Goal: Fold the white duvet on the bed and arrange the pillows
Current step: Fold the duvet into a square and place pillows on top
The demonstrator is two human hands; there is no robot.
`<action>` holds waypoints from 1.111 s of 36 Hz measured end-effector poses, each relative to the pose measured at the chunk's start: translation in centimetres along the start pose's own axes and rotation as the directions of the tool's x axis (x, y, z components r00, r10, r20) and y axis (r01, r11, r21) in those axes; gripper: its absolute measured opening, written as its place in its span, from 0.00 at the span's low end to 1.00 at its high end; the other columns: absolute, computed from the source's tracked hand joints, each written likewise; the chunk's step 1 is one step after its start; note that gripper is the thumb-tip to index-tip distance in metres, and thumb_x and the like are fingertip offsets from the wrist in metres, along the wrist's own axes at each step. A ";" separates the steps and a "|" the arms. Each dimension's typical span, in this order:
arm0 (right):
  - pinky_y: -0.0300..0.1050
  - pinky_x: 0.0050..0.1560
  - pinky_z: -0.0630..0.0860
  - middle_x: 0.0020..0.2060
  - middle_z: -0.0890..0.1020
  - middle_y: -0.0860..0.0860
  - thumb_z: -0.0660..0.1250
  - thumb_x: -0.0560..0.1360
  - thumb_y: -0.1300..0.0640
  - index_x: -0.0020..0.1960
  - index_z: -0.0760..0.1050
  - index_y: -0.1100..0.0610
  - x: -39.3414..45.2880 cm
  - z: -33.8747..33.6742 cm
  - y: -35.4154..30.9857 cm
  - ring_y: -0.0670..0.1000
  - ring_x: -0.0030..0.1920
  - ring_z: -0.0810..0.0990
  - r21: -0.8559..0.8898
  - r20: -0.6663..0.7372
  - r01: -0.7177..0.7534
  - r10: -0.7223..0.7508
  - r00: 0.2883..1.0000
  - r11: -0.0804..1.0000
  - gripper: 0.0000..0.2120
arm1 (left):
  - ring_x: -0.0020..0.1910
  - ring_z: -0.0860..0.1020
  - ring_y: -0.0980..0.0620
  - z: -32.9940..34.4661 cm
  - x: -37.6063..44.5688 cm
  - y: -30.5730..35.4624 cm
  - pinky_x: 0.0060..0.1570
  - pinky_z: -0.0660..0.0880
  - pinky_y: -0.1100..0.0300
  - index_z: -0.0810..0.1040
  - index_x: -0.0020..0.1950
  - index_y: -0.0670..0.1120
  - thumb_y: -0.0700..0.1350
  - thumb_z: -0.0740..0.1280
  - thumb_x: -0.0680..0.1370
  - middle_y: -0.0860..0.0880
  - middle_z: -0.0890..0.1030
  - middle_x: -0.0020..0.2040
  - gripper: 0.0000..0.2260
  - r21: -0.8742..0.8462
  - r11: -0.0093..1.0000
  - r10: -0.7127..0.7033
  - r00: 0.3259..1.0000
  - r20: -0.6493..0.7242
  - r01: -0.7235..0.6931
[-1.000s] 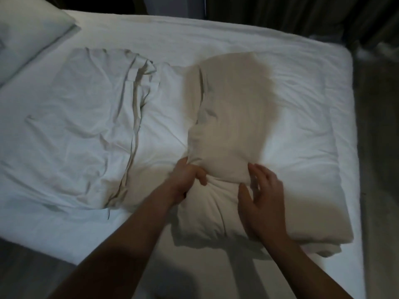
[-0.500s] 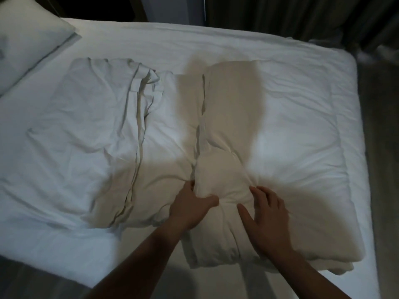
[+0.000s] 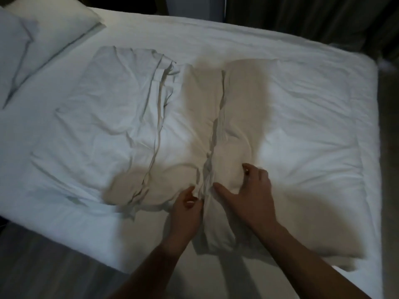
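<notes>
Duvet flap flattened, hands gripping folded edge

Open sheet on the bed along the far edge and at the near left corner, blocked in the middle by the rumpled duvet, at far left by two pillows, beyond the far edge by dark curtains.
</notes>
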State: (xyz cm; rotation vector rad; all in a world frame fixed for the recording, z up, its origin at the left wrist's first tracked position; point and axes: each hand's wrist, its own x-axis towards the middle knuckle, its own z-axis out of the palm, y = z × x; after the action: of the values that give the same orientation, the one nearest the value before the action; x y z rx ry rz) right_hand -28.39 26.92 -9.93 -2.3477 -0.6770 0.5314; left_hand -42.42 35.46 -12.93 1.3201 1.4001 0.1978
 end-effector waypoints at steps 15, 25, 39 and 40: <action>0.42 0.35 0.68 0.36 0.77 0.42 0.69 0.70 0.58 0.46 0.72 0.51 -0.1 -1.2 0.3 0.42 0.35 0.74 0.187 -0.029 -0.076 0.083 0.996 0.979 0.08 | 0.59 0.75 0.50 -0.8 0.8 1.5 0.60 0.74 0.53 0.77 0.63 0.51 0.56 0.72 0.64 0.48 0.73 0.62 0.28 0.161 0.965 0.229 0.963 -0.145 -0.205; 0.44 0.41 0.75 0.40 0.80 0.45 0.69 0.67 0.63 0.47 0.73 0.48 -1.0 -2.6 -2.1 0.46 0.41 0.79 0.348 -0.325 0.112 0.007 0.946 0.931 0.14 | 0.48 0.82 0.51 3.3 1.0 5.2 0.54 0.80 0.55 0.84 0.50 0.47 0.40 0.64 0.79 0.48 0.85 0.47 0.09 -0.160 0.985 0.009 0.919 0.394 0.059; 0.43 0.49 0.69 0.57 0.71 0.51 0.71 0.71 0.50 0.64 0.72 0.51 -0.4 1.5 3.5 0.56 0.54 0.76 0.057 0.124 -0.036 0.029 0.992 0.998 0.23 | 0.37 0.76 0.46 1.8 2.4 0.9 0.42 0.75 0.52 0.78 0.48 0.38 0.38 0.59 0.79 0.39 0.76 0.43 0.08 0.088 0.960 -0.281 0.906 0.316 0.267; 0.43 0.49 0.70 0.57 0.70 0.51 0.70 0.71 0.49 0.65 0.71 0.52 -0.4 1.9 3.6 0.57 0.54 0.76 0.036 0.125 -0.024 0.020 0.992 0.999 0.23 | 0.33 0.75 0.46 0.8 2.6 0.9 0.40 0.77 0.52 0.78 0.46 0.39 0.36 0.60 0.76 0.40 0.75 0.40 0.07 0.139 0.955 -0.293 0.898 0.329 0.261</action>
State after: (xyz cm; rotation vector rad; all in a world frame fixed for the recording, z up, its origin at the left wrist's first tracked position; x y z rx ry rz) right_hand -28.51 25.17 -13.65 -2.3038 -0.6921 0.6993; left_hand -40.55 37.35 -14.10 1.1452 1.2841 -0.2848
